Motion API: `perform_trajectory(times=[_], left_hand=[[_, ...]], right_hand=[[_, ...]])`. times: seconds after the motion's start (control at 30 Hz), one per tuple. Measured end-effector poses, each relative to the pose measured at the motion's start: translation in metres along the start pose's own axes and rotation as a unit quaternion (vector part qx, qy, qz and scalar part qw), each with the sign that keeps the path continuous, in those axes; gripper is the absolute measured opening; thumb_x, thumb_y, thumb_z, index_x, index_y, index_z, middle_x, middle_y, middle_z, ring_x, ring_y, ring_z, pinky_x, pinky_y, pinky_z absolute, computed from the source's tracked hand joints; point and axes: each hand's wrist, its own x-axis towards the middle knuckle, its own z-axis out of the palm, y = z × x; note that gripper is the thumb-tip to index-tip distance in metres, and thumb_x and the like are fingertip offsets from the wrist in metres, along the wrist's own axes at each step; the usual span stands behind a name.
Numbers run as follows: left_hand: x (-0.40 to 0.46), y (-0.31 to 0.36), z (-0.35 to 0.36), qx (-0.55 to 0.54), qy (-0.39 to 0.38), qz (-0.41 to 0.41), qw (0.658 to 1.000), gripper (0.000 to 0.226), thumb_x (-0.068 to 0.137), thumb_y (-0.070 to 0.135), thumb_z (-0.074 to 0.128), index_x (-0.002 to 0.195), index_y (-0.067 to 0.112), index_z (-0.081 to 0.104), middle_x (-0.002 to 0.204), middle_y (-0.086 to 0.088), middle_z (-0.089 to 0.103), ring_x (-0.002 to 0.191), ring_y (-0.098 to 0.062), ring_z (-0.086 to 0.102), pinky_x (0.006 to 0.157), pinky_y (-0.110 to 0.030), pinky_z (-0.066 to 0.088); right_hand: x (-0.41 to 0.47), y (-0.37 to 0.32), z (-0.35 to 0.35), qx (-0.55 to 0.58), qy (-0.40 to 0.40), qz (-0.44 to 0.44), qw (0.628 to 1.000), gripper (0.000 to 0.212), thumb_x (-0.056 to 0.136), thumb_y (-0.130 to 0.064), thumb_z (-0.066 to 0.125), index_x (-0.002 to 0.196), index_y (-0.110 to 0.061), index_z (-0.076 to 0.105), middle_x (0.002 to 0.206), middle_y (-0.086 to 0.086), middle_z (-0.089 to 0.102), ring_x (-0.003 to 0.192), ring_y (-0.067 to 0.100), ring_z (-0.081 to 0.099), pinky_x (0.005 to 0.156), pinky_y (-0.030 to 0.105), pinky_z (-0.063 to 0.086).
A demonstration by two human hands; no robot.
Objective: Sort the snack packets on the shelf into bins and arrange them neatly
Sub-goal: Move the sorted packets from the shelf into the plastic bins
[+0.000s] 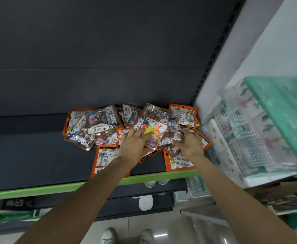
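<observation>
On a dark shelf (29, 155) edged in green: snack packets (98, 125) heaped.
A colourful packet (151, 134) is pinched by the left hand (133, 147); another packet (176, 136) is gripped by the right hand (188, 143). A green bin (281, 111) is seen rightward, tiled floor (161, 226) below.

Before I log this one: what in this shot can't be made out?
- Head view: packets under the pile are covered by upper packets and both hands.
- Right hand fingers are blurred; grip unclear.
- Green crate at right is motion-blurred, cut by the edge.
- Back-label print is too small.

Roughly a dozen orange-edged snack packets (102, 120), two hands (133, 145), one green crate (281, 111), one dark shelf (29, 152)
</observation>
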Motion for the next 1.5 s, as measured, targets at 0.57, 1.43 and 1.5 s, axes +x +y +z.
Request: perform_trajectory(times=[0.57,1.43,1.5], left_hand=[[0.019,0.023,-0.006,-0.291,0.04,0.04,0.955,0.066,0.086,0.025,0.069,0.144,0.03,0.037,0.147,0.001,0.04,0.135,-0.021,0.033,0.113,-0.037,0.028],[0.001,-0.006,-0.042,-0.466,0.089,-0.215,0.853,0.015,0.087,0.007,0.067,0.1,0.012,0.062,0.094,-0.007,0.07,0.07,-0.019,0.07,0.068,-0.036,0.06],[0.0,-0.01,-0.043,-0.469,0.089,-0.213,0.853,0.017,0.087,0.006,0.066,0.102,0.013,0.061,0.098,-0.007,0.071,0.075,-0.019,0.07,0.07,-0.037,0.06]], right_hand=[[-0.026,-0.031,-0.036,0.351,0.044,-0.096,0.93,0.032,0.079,-0.005,0.073,0.11,-0.01,0.067,0.096,-0.008,0.064,0.09,0.002,0.06,0.078,0.006,0.046],[-0.023,-0.052,-0.004,0.187,-0.103,-0.179,0.96,0.049,0.093,-0.008,0.055,0.14,-0.018,0.044,0.146,0.001,0.04,0.136,0.015,0.036,0.108,0.026,0.032],[-0.023,-0.053,-0.007,0.195,-0.094,-0.173,0.961,0.054,0.092,-0.008,0.058,0.141,-0.021,0.041,0.143,0.0,0.042,0.131,0.013,0.042,0.103,0.027,0.04]])
